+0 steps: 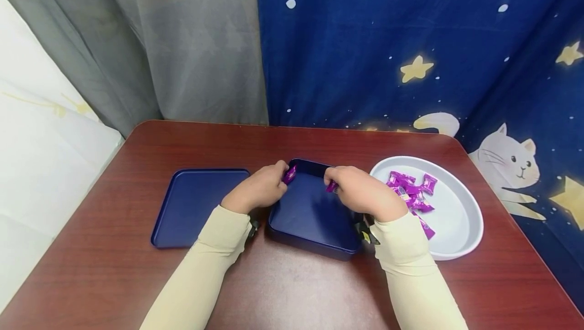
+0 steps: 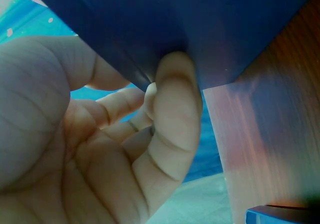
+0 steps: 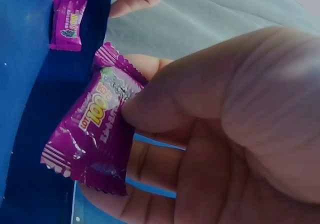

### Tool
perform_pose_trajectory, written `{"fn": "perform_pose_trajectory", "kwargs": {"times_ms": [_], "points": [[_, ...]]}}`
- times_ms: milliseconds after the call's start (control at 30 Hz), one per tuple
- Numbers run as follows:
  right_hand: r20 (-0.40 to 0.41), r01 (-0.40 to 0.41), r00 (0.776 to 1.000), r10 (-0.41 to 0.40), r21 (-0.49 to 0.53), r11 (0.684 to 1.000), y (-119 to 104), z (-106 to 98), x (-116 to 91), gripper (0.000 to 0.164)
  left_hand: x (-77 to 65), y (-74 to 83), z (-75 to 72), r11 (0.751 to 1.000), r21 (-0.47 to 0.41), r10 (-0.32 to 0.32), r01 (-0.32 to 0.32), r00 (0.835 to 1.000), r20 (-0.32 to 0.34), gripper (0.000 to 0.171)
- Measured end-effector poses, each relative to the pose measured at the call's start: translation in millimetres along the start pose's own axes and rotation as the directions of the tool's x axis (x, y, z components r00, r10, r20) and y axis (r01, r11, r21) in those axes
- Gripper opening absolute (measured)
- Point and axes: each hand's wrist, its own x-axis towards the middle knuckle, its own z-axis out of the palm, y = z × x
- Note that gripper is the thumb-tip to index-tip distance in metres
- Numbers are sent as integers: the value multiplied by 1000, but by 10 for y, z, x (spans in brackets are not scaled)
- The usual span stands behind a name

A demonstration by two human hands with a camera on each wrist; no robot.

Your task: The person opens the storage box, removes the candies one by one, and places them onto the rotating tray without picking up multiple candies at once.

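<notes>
A dark blue box point(image 1: 315, 213) without a cover stands on the table. At its far left corner my left hand point(image 1: 262, 185) grips the wall, and fingers point(image 2: 175, 114) bend against the blue side in the left wrist view. One purple wrapped candy point(image 1: 290, 174) lies inside beside that wall; the right wrist view shows the same candy point(image 3: 69, 22) flat against the blue surface. My right hand point(image 1: 365, 191), above the box's far right part, pinches another purple wrapped candy point(image 3: 97, 121) between thumb and fingers. Part of that candy is hidden by the hand in the head view.
A white oval tray point(image 1: 458, 218) with several purple candies point(image 1: 412, 195) stands at the right, partly behind the right forearm. On the left lies a flat dark blue lid point(image 1: 196, 203). Curtains point(image 1: 337, 66) hang behind the table's point(image 1: 296, 289) far edge.
</notes>
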Motion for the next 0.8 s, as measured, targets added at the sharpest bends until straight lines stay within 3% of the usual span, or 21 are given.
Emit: {"fn": "perform_pose_trajectory", "kwargs": {"times_ms": [400, 800], "points": [[-58, -53, 997, 54, 24, 998, 130, -133, -148, 26, -12, 7, -1, 1000, 3, 4, -4, 1000, -4, 38], [-89, -122, 988, 126, 53, 991, 451, -242, -324, 27, 13, -18, 29, 1000, -13, -13, 13, 1000, 1, 41]]}}
